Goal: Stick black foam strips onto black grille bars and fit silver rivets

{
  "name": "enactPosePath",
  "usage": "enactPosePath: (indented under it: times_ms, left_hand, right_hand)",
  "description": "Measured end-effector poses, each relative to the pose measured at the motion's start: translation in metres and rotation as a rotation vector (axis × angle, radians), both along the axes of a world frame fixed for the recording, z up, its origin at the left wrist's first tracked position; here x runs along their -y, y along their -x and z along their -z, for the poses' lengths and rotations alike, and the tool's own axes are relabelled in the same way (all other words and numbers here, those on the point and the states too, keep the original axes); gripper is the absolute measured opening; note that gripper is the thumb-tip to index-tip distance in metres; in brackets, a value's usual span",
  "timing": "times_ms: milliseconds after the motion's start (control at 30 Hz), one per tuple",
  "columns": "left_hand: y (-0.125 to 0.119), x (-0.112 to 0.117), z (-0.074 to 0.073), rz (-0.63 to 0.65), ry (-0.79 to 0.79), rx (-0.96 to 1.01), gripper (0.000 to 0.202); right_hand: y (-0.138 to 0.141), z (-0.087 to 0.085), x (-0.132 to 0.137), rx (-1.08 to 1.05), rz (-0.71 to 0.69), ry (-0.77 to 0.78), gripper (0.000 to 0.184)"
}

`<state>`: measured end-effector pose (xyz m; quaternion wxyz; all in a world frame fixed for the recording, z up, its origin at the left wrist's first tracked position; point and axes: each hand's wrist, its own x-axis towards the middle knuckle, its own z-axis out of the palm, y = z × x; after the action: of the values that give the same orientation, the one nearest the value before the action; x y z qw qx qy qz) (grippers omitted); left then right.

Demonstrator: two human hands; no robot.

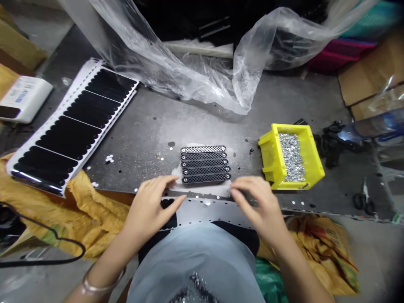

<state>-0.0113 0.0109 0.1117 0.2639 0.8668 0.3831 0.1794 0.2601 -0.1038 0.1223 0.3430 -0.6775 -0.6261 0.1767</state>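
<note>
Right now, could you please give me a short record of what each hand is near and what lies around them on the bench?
Left hand: open, beside the lowest bar
Right hand: at that bar's right end
Bars: five black mesh-textured bars, side by side on a white sheet
Right: yellow parts bin of silver fasteners
Left: black strips on white backing

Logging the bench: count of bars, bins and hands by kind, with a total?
Black mesh bars: 5
Yellow bins: 1
Hands: 2, the left hand and the right hand
Total: 8
</note>
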Motion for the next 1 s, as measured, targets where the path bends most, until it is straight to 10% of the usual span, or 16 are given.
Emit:
enactPosePath:
  times_ms: [133, 333, 467, 767, 1000]
  left_hand:
    - [0.034, 0.016, -0.010, 0.060, 0.039, -0.133, 0.020]
    - [0.014, 0.018, 0.002, -0.008, -0.040, -0.114, 0.050]
    - [-0.011, 0.018, 0.017, -0.051, -0.059, 0.053, 0.022]
    - [-0.031, 0.036, -0.007, -0.226, 0.981, 0.617, 0.040]
    - [-0.047, 0.050, 0.002, -0.468, 1.127, 0.670, 0.036]
  right_hand:
    - [0.009, 0.006, 0.026, 0.075, -0.207, 0.043, 0.025]
    - [-0.025, 0.012, 0.047, 0.090, -0.093, 0.039, 0.023]
    - [-0.020, 0.021, 0.052, 0.277, 0.166, -0.094, 0.023]
    - [0.056, 0.018, 0.010, -0.191, -0.060, -0.274, 0.051]
    - [0.044, 0.016, 0.018, -0.298, -0.020, -0.215, 0.036]
